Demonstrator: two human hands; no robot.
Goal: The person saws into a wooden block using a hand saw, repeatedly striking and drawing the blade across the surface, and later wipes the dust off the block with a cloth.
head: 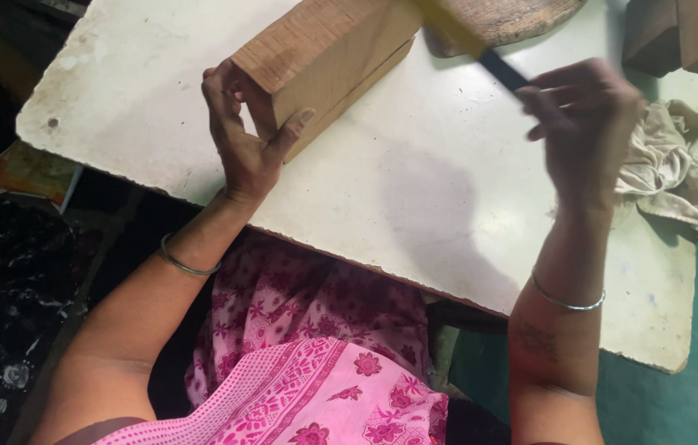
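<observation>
So the wooden block [324,58] is gripped at its near end by the left hand [246,136], thumb on one side, fingers wrapped round the other. It's sat on the white table [415,189], upper middle of the frame, long axis running diagonally up and to the right. The right hand [583,136] is clenched on a dark-handled tool [480,49], blurred, held right of the block with the yellowish end angled toward the block's far end. A crumpled cloth [674,169] is seen at the right edge.
</observation>
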